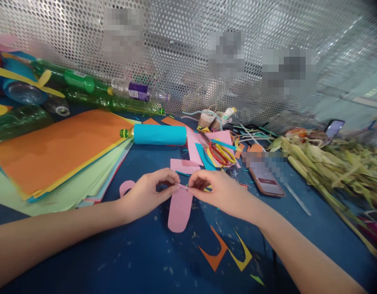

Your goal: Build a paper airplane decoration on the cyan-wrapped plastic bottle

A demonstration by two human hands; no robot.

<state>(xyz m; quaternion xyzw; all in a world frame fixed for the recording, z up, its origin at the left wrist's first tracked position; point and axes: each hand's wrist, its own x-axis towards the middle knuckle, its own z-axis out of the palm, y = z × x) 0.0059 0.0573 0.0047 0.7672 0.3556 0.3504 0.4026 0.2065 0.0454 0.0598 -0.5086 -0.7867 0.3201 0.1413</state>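
Between both hands is a pink paper strip (179,210) with a rounded lower end, its top edge folded over. My left hand (153,185) pinches the left end of that edge between thumb and finger. The right end is pinched in the same way by my right hand (215,188). Another curved pink paper piece (126,187) lies just behind my left wrist. A flat pink scrap (184,165) rests beyond the fingertips. Farther off, a bottle wrapped in blue paper (160,134) lies on its side, its green cap pointing left.
Stacked coloured paper sheets (68,151) cover the left side. Scissors (220,153) with red and yellow handles lie on scraps. Orange (217,253) and yellow (243,257) offcuts are in front. A phone (266,179) and corn husks (323,167) are at right; plastic bottles (114,102) line the back.
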